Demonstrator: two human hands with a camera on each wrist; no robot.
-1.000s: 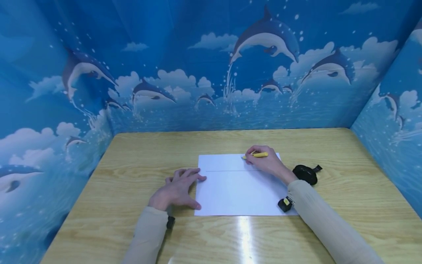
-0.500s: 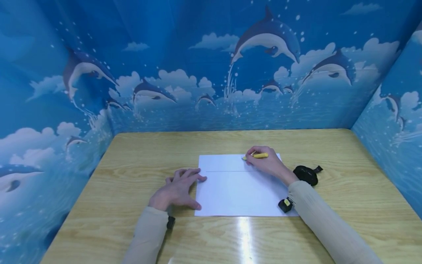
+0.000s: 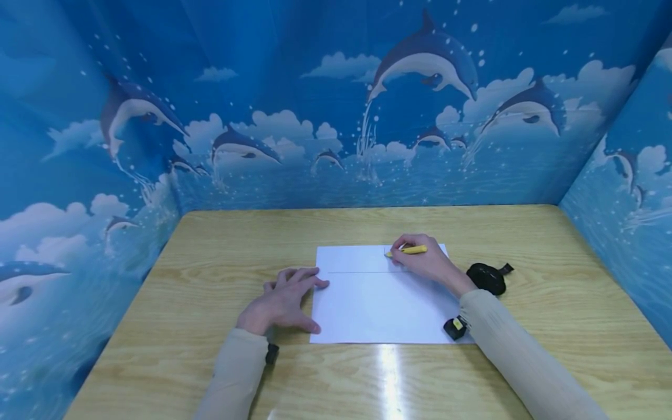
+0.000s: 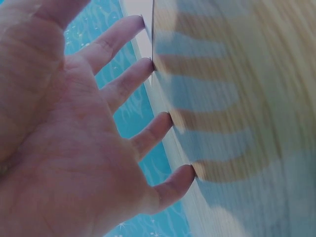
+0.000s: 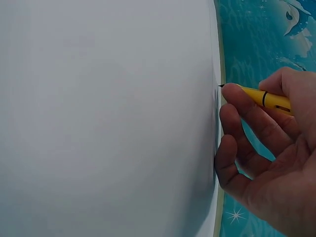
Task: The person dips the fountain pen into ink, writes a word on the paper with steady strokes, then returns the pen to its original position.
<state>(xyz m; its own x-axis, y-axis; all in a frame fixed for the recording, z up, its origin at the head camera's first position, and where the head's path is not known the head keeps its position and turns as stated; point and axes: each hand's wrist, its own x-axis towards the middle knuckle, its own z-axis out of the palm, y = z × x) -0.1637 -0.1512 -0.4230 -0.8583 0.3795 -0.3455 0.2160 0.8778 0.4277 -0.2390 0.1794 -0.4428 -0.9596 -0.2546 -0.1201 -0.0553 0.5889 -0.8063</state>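
Observation:
A white sheet of paper (image 3: 378,309) lies on the wooden table, with a thin line running across its upper part. My right hand (image 3: 420,254) pinches a yellow pen (image 3: 415,249) near the sheet's far edge. A short faint stroke stands by the pen's tip. In the right wrist view the yellow pen (image 5: 274,101) shows a dark point, and the other fingers (image 5: 229,158) curl loosely under it. My left hand (image 3: 283,297) is spread at the paper's left edge, its fingertips (image 4: 185,175) down on the table and paper.
A black rounded object (image 3: 487,278) with a short tab lies right of the paper, beside my right forearm. The wooden table (image 3: 236,239) ends at a blue dolphin-print curtain (image 3: 294,175) behind and at both sides.
The pen's tip and my right hand have shifted slightly toward me, and the short stroke shows more clearly. My left hand has stayed in place.

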